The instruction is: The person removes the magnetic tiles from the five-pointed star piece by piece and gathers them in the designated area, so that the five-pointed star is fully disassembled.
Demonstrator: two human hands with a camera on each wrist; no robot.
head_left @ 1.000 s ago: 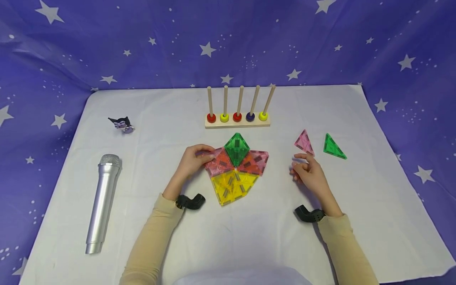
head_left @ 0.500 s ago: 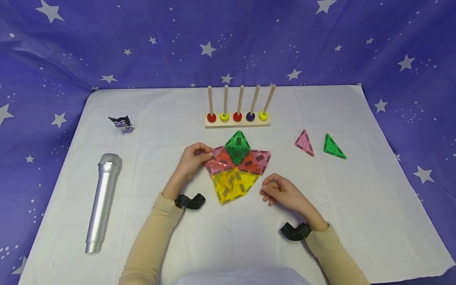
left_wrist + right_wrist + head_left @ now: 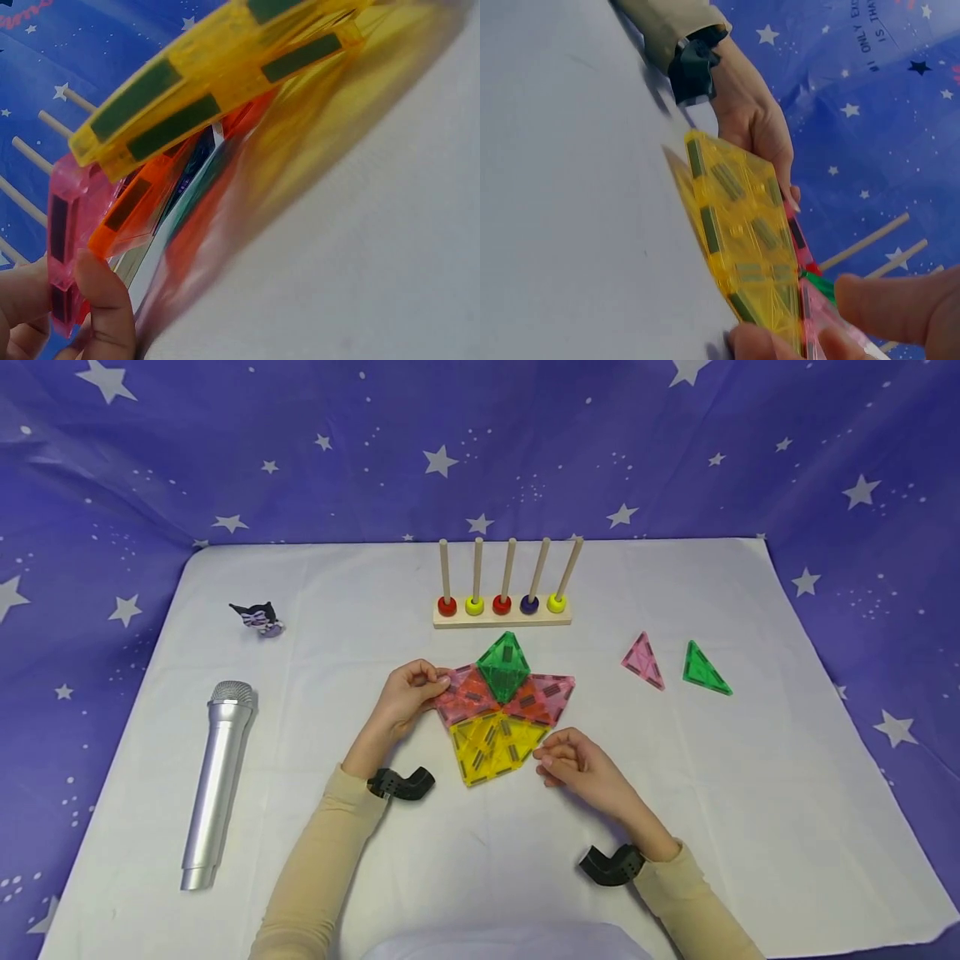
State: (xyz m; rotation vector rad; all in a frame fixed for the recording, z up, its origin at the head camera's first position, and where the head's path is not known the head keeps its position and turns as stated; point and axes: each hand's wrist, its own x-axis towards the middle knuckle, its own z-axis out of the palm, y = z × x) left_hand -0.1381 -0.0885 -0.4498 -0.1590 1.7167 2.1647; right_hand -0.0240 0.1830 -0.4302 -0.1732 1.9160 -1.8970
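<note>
Nearest the person, the right hand [image 3: 581, 766] sits at the lower right edge of the tile cluster [image 3: 501, 710], fingers curled, thumb and fingertips [image 3: 889, 304] pinching the cluster's right side where a yellow tile meets a pink one, as the right wrist view shows. The cluster itself is a flat patch of translucent magnetic tiles on the white cloth [image 3: 525, 877]: yellow tiles [image 3: 491, 747] on the near side, orange and pink ones left and right of the middle, and a green diamond [image 3: 504, 666] on the far side. In the wrist views the cluster is tilted, its near edge raised off the cloth.

The left hand [image 3: 405, 697] is at the left of the cluster, fingers curled, thumb [image 3: 105, 300] and fingers gripping the edge of the pink tile [image 3: 67, 232] there.

Well to the left of the cluster and slightly nearer lies a silver toy microphone [image 3: 216, 781], its head pointing away. To the right of the cluster, apart from it, lie a loose pink triangle [image 3: 643, 662] and, just beyond that, a loose green triangle [image 3: 703, 670].

Left of the cluster and farther off sits a small dark figurine [image 3: 258, 617]. Just behind the green diamond stands a wooden peg rack [image 3: 501, 614] with five upright pegs, each with a coloured ring at its foot. A blue starred backdrop [image 3: 225, 443] rises behind everything.
</note>
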